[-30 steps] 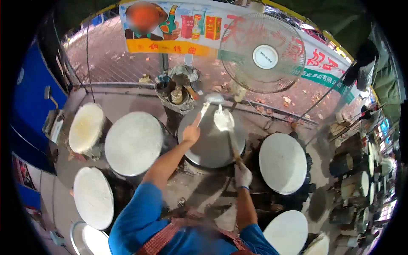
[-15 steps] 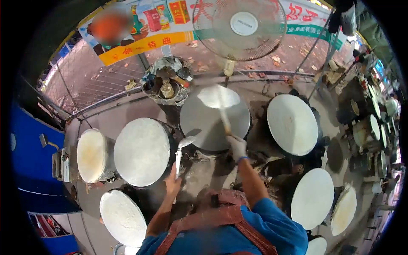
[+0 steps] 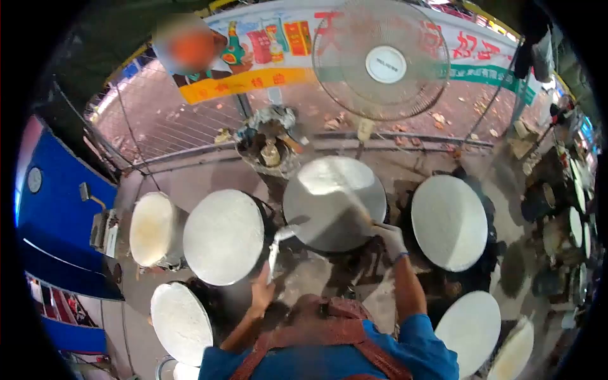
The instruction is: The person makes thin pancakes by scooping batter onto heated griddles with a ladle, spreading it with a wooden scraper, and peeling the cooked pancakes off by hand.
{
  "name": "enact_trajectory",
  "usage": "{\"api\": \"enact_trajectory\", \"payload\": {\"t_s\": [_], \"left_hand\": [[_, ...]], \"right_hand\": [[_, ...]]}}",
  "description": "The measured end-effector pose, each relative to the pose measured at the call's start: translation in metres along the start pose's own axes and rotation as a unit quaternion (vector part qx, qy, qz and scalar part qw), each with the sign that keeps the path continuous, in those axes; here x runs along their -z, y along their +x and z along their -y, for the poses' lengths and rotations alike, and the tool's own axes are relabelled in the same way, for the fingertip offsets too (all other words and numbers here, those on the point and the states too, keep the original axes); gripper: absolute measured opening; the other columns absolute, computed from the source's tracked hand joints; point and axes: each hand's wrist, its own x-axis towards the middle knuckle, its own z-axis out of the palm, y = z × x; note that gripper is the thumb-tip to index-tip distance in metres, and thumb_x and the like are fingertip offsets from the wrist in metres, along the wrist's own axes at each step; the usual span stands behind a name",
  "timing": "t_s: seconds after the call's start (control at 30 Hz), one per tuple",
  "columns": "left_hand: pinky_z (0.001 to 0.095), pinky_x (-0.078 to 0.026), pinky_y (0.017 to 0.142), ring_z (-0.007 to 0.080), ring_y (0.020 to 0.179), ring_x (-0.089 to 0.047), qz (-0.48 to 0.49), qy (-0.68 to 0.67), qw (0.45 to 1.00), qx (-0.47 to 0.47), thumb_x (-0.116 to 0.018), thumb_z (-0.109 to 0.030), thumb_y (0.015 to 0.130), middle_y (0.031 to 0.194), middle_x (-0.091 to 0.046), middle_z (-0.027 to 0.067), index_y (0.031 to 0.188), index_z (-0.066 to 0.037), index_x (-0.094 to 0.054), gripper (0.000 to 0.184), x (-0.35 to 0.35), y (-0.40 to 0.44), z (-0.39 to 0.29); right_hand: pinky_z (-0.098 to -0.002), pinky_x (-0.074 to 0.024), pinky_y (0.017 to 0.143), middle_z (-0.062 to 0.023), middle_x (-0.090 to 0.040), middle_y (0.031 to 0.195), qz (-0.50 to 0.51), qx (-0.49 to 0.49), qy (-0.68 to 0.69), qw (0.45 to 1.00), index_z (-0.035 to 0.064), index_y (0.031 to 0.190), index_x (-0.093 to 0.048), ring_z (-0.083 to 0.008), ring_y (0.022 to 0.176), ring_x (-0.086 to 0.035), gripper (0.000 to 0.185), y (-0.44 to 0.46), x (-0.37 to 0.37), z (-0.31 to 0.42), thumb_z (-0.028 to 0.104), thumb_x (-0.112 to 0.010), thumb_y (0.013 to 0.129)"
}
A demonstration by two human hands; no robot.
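Observation:
My right hand [image 3: 389, 239], in a pale glove, is closed round the handle of a long wooden-handled spreader [image 3: 360, 210]. Its far end, smeared by motion, lies over white batter [image 3: 326, 177] at the back of a round grey griddle [image 3: 310, 218]. The batter covers only the far part of the plate. In my left hand [image 3: 262, 292] is a ladle [image 3: 273, 256] with a white-coated handle. The ladle's bowl hangs by the griddle's front left edge.
Round griddles covered in white stand left [image 3: 223, 237] and right [image 3: 449, 221], with several more around me. Behind the middle griddle are a foil-wrapped bucket [image 3: 269, 149] and a large fan [image 3: 383, 63]. A wire fence with a banner [image 3: 266, 47] runs across the back.
The batter patch has widened across the far part of the griddle. My right hand has swung right, slanting the spreader. My left hand still holds the ladle; the view has shifted.

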Motion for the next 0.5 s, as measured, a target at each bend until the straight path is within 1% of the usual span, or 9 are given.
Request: {"api": "enact_trajectory", "payload": {"t_s": [0.03,0.1,0.17,0.2,0.23,0.33,0.37,0.4,0.5], "left_hand": [[0.0323,-0.043,0.086,0.0318,0.109,-0.053,-0.012,-0.001,1.000,-0.013,-0.052,0.003,0.073,0.121,-0.049,0.0244,0.135,-0.012,-0.034,0.066,-0.005,0.002,-0.001],[0.0322,-0.041,0.089,0.0331,0.115,-0.048,0.007,-0.017,0.999,0.033,-0.051,0.001,0.074,0.125,-0.045,0.0230,0.137,-0.012,-0.031,0.067,-0.009,-0.002,-0.006],[0.0323,-0.042,0.088,0.0342,0.113,-0.048,-0.007,-0.001,1.000,0.031,-0.051,0.000,0.075,0.124,-0.047,0.0225,0.137,-0.012,-0.031,0.066,-0.013,-0.001,-0.015],[0.0316,-0.042,0.087,0.0315,0.112,-0.051,0.031,-0.018,0.989,0.141,-0.051,0.000,0.075,0.121,-0.049,0.0221,0.136,-0.011,-0.031,0.066,-0.011,-0.004,-0.024],[0.0304,-0.043,0.086,0.0261,0.108,-0.055,-0.016,-0.023,0.997,0.072,-0.052,-0.001,0.076,0.118,-0.053,0.0215,0.136,-0.009,-0.031,0.065,-0.013,-0.011,-0.028],[0.0286,-0.039,0.092,0.0201,0.113,-0.050,-0.012,-0.038,0.983,0.178,-0.054,-0.002,0.076,0.124,-0.050,0.0178,0.137,-0.008,-0.029,0.066,-0.011,-0.037,-0.036],[0.0284,-0.037,0.094,0.0197,0.116,-0.048,-0.016,-0.044,0.984,0.173,-0.055,-0.002,0.076,0.127,-0.049,0.0164,0.137,-0.008,-0.029,0.067,-0.012,-0.048,-0.038],[0.0285,-0.035,0.097,0.0187,0.120,-0.043,0.005,-0.056,0.962,0.266,-0.054,-0.001,0.077,0.130,-0.046,0.0144,0.138,-0.009,-0.028,0.067,-0.007,-0.047,-0.065],[0.0305,-0.038,0.094,0.0211,0.116,-0.048,-0.021,-0.091,0.967,0.235,-0.058,-0.009,0.077,0.125,-0.050,0.0149,0.137,-0.011,-0.029,0.067,-0.033,-0.081,-0.010]], "right_hand": [[-0.0228,-0.0447,0.058,-0.0083,-0.064,0.081,0.011,0.030,0.131,0.991,-0.0010,0.098,-0.065,-0.0167,0.067,-0.059,0.026,0.013,0.012,0.003,0.012,-0.064,0.076],[-0.0238,-0.0434,0.056,-0.0067,-0.063,0.079,-0.037,-0.068,-0.041,0.996,-0.0012,0.097,-0.065,-0.0163,0.064,-0.058,0.024,0.039,0.027,0.005,0.011,-0.065,0.075],[-0.0248,-0.0432,0.060,-0.0056,-0.064,0.080,0.004,-0.119,-0.082,0.990,-0.0007,0.094,-0.066,-0.0134,0.066,-0.056,0.023,0.046,0.013,-0.004,0.011,-0.066,0.074],[-0.0248,-0.0428,0.060,-0.0050,-0.063,0.079,0.020,-0.125,-0.092,0.988,-0.0007,0.092,-0.067,-0.0125,0.065,-0.056,0.022,0.045,0.017,-0.007,0.012,-0.067,0.074],[-0.0249,-0.0424,0.060,-0.0044,-0.063,0.078,0.036,-0.130,-0.102,0.986,-0.0006,0.091,-0.067,-0.0116,0.064,-0.055,0.022,0.044,0.020,-0.009,0.013,-0.067,0.074],[-0.0247,-0.0397,0.050,-0.0032,-0.061,0.071,0.091,0.001,-0.064,0.994,-0.0016,0.086,-0.067,-0.0114,0.058,-0.053,0.022,0.079,0.070,-0.002,0.017,-0.068,0.073],[-0.0251,-0.0390,0.046,-0.0024,-0.060,0.067,0.026,-0.027,-0.068,0.997,-0.0009,0.086,-0.067,-0.0114,0.055,-0.052,0.023,0.059,0.045,0.054,0.018,-0.069,0.073],[-0.0249,-0.0390,0.046,-0.0020,-0.059,0.067,0.034,-0.066,-0.111,0.991,0.0002,0.086,-0.067,-0.0111,0.055,-0.052,0.022,0.083,0.049,0.055,0.019,-0.068,0.074],[-0.0245,-0.0383,0.045,0.0001,-0.055,0.063,0.088,-0.138,-0.174,0.971,0.0038,0.088,-0.066,-0.0101,0.051,-0.049,0.021,0.127,0.055,0.003,0.021,-0.067,0.074]]}}
